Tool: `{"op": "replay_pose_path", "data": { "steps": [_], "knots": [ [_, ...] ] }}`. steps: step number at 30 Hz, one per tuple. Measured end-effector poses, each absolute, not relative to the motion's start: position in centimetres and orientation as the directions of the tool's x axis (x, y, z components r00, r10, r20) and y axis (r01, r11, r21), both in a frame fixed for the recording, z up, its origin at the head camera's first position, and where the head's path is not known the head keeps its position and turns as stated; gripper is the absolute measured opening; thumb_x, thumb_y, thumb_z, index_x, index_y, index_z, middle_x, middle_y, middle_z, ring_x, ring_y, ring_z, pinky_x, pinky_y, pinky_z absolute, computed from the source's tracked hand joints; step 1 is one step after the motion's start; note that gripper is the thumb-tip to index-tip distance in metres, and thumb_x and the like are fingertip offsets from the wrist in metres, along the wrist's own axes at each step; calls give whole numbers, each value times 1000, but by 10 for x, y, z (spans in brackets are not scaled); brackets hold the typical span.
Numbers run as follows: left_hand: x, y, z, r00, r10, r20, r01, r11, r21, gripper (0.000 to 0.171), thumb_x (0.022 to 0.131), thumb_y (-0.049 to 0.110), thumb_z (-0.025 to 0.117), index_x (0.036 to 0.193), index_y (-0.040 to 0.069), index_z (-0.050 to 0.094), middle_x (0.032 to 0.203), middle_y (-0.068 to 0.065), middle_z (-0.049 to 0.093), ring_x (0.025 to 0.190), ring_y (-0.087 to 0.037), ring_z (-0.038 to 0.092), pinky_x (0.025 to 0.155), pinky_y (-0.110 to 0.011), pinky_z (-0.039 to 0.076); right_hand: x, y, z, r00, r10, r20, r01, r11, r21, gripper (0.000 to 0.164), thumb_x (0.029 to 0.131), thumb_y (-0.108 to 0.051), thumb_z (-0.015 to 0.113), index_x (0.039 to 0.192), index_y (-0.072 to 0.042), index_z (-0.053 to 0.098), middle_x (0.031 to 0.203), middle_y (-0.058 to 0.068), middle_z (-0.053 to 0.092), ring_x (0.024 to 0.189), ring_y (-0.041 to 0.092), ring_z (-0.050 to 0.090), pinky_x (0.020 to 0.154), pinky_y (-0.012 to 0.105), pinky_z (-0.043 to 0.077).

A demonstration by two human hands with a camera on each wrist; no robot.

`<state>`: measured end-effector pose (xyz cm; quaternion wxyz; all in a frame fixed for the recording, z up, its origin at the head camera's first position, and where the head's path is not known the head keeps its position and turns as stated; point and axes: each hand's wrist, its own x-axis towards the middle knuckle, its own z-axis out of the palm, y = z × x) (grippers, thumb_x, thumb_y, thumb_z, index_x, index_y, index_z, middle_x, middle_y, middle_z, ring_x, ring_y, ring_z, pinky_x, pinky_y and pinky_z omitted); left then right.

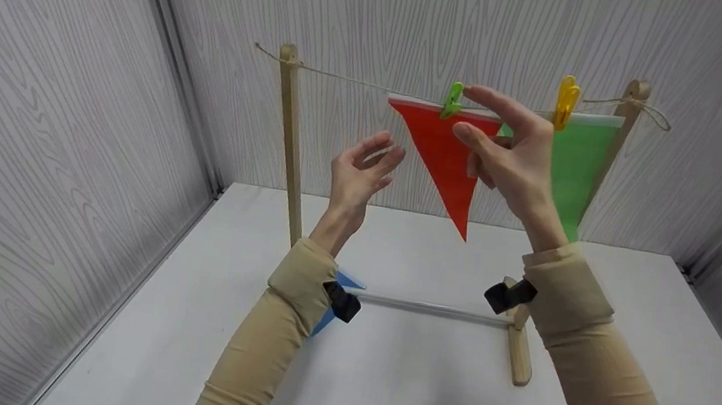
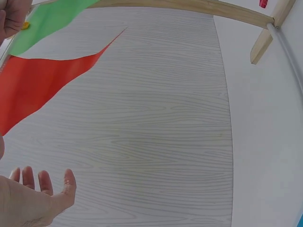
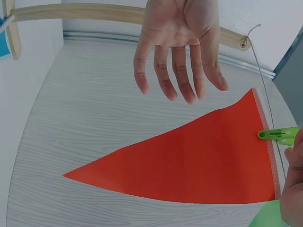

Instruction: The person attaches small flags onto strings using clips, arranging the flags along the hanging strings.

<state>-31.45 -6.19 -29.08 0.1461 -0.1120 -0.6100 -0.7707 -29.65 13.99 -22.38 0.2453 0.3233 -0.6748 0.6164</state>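
A red pennant (image 1: 452, 152) hangs from a string (image 1: 354, 81), held by a green clothespin (image 1: 453, 101) near the middle of its white top edge. My right hand (image 1: 516, 152) is at this clothespin, index fingertip right at its upper end and thumb lower, spread apart in front of the pennant. To the left of the pennant, my left hand (image 1: 365, 169) is raised with loosely bent fingers and holds nothing. A green pennant (image 1: 582, 166) hangs further right under a yellow clothespin (image 1: 566, 103), partly hidden behind my right hand and wrist.
Wooden posts (image 1: 291, 133) carry the string at both ends. A pale rod (image 1: 430, 307) runs low between them, with a wooden foot (image 1: 520, 356) at right. Something blue and flat (image 1: 324, 320) lies behind my left wrist. A small red object (image 2: 263, 3) shows on the white table (image 1: 408, 384).
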Motion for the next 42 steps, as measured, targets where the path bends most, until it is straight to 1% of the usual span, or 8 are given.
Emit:
{"op": "replay_pose_path", "data": {
  "steps": [4, 9, 11, 12, 16, 27, 35, 42],
  "knots": [
    [-314, -63, -301, -935, -87, 345, 356, -185, 916, 43, 94, 10, 70, 135, 2, 60, 135, -17, 63, 125, -29, 64, 104, -48, 53, -292, 143, -234, -654, -120, 747, -751, -17, -660, 47, 90, -13, 75, 135, -4, 62, 96, 12, 70, 49, 14, 58, 42, 20, 42],
    [-314, -65, -313, -932, -90, 351, 361, -133, 923, 43, 93, 12, 72, 134, 3, 61, 134, -15, 63, 125, -29, 62, 103, -47, 54, -285, 148, -247, -634, -113, 765, -760, -95, -643, 48, 90, -8, 75, 135, -2, 62, 106, 25, 66, 52, 20, 61, 41, 21, 45],
    [-314, -66, -317, -933, -89, 347, 356, -124, 926, 43, 93, 13, 72, 134, 3, 61, 134, -15, 63, 125, -30, 62, 102, -47, 54, -282, 150, -253, -633, -113, 766, -755, -130, -643, 49, 89, -6, 74, 136, -1, 61, 114, 26, 65, 54, 20, 64, 42, 20, 46],
    [-313, -66, -320, -936, -89, 341, 351, -124, 928, 43, 93, 13, 72, 134, 4, 61, 134, -15, 63, 125, -30, 62, 102, -47, 55, -281, 151, -257, -635, -111, 765, -750, -146, -645, 49, 89, -6, 74, 136, -1, 61, 112, 26, 65, 55, 20, 65, 43, 19, 47],
    [-312, -68, -333, -949, -90, 304, 313, -132, 940, 45, 93, 14, 72, 135, 3, 60, 136, -15, 62, 127, -30, 60, 104, -48, 53, -277, 157, -273, -645, -110, 756, -732, -197, -652, 48, 90, -2, 73, 136, 0, 60, 120, 19, 68, 60, 18, 68, 45, 19, 49],
    [-312, -70, -372, -974, -138, 182, 199, -128, 971, 48, 91, 14, 74, 134, 1, 60, 139, -17, 59, 132, -32, 55, 107, -51, 49, -270, 175, -331, -701, -94, 707, -680, -211, -702, 47, 91, 6, 67, 137, 3, 58, 109, 6, 76, 71, 17, 74, 52, 21, 55],
    [-305, -74, -405, -973, -160, 166, 175, -46, 984, 48, 91, 17, 75, 134, 2, 60, 140, -18, 58, 133, -34, 52, 110, -44, 48, -268, 191, -378, -731, -105, 674, -640, -237, -731, 48, 91, 14, 61, 138, 7, 54, 132, 4, 69, 82, 16, 74, 55, 23, 58],
    [-296, -78, -435, -974, -199, 109, 114, -13, 993, 55, 92, 23, 74, 139, 0, 55, 143, -20, 54, 133, -36, 50, 111, -45, 46, -263, 208, -420, -768, -93, 633, -603, -228, -765, 46, 93, 16, 57, 138, 10, 51, 133, 3, 68, 86, 15, 73, 62, 22, 59]
  ]
}}
